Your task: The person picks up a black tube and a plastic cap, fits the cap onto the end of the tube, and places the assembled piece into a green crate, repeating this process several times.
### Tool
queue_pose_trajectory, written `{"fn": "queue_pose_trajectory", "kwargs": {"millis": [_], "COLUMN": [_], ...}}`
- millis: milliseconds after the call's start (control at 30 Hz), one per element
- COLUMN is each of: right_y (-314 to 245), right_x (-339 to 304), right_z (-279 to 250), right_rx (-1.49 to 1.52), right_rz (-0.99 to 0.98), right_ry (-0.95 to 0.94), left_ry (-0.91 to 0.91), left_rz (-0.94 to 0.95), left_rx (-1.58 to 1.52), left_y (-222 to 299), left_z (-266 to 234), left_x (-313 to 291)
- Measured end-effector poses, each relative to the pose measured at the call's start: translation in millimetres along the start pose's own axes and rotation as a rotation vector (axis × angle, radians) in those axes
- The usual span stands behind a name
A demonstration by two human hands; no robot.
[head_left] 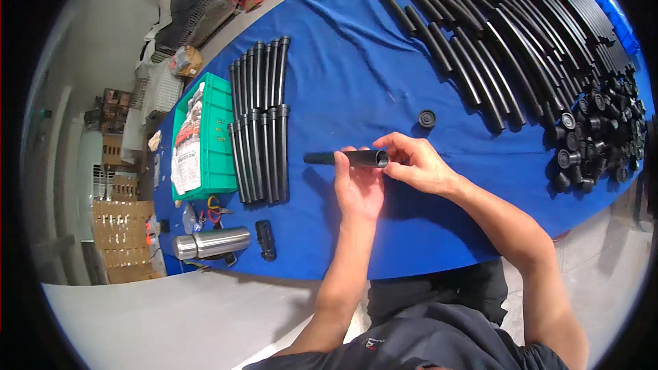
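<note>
A black tube (363,158) lies across my left hand (360,192), whose fingers and thumb are wrapped round it. Its hollow end points right, and the other end reaches left over the blue cloth. My right hand (421,164) is at that hollow end, forefinger above the rim and thumb just below, the other fingers curled. Whether anything small sits in those curled fingers is hidden. Beyond my right hand, a single round black cap (426,119) rests on the cloth.
Many black tubes (493,62) lie fanned at the far right, beside a heap of black caps (593,133). To the left, capped tubes (259,130) form two rows by a green crate (218,137). A steel flask (212,242), scissors (216,210) and a black object (265,240) lie nearer.
</note>
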State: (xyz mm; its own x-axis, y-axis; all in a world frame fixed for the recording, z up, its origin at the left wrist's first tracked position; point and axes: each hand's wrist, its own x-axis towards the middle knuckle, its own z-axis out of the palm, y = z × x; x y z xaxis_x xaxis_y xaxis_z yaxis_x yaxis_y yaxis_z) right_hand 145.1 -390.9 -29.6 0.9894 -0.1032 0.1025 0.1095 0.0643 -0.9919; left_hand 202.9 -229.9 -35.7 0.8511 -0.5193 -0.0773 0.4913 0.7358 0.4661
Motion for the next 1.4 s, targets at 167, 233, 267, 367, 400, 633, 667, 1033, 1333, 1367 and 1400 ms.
{"fn": "queue_pose_trajectory", "kwargs": {"millis": [167, 233, 267, 367, 400, 633, 667, 1033, 1333, 1367, 1400], "right_y": [-4.5, 4.3, 8.9, 15.2, 15.5, 9.0, 7.9, -0.7, 0.6, 0.0, -0.7], "right_x": [-7.3, -1.0, 1.2, 1.3, 1.8, 6.1, 6.1, 2.1, 2.0, 1.9, 1.9], "right_z": [-3.5, -2.6, -2.9, -3.4, -3.8, -12.5, -12.7, -27.0, -22.9, -22.3, -21.7], "right_rx": [0.155, 0.246, 0.318, 0.361, 0.347, 0.536, 0.541, 0.657, 0.697, 0.698, 0.706], "right_rz": [0.062, 0.073, 0.082, 0.099, 0.084, 0.301, 0.296, 0.183, 0.204, 0.205, 0.205], "right_ry": [-0.252, -0.289, -0.320, -0.325, -0.322, -0.257, -0.257, -0.844, -0.913, -0.917, -0.914], "left_ry": [0.322, 0.371, 0.404, 0.372, 0.376, 0.238, 0.215, 0.004, -0.103, -0.093, -0.082], "left_rz": [0.075, 0.043, 0.005, -0.039, -0.036, -0.247, -0.270, -0.275, -0.425, -0.418, -0.412], "left_rx": [0.080, 0.047, -0.002, -0.039, -0.030, 0.456, 0.641, 1.642, 1.507, 1.568, 1.630], "left_y": [3.8, 4.8, 4.2, 5.7, 7.0, 22.1, 26.3, 50.0, 60.8, 64.4, 67.8], "left_z": [25.3, 33.9, 35.3, 30.3, 28.4, 37.3, 40.1, 41.7, 41.2, 40.6, 39.7], "left_x": [-31.6, -35.1, -36.1, -42.1, -44.8, -54.5, -56.5, -63.8, -58.6, -57.0, -55.9]}}
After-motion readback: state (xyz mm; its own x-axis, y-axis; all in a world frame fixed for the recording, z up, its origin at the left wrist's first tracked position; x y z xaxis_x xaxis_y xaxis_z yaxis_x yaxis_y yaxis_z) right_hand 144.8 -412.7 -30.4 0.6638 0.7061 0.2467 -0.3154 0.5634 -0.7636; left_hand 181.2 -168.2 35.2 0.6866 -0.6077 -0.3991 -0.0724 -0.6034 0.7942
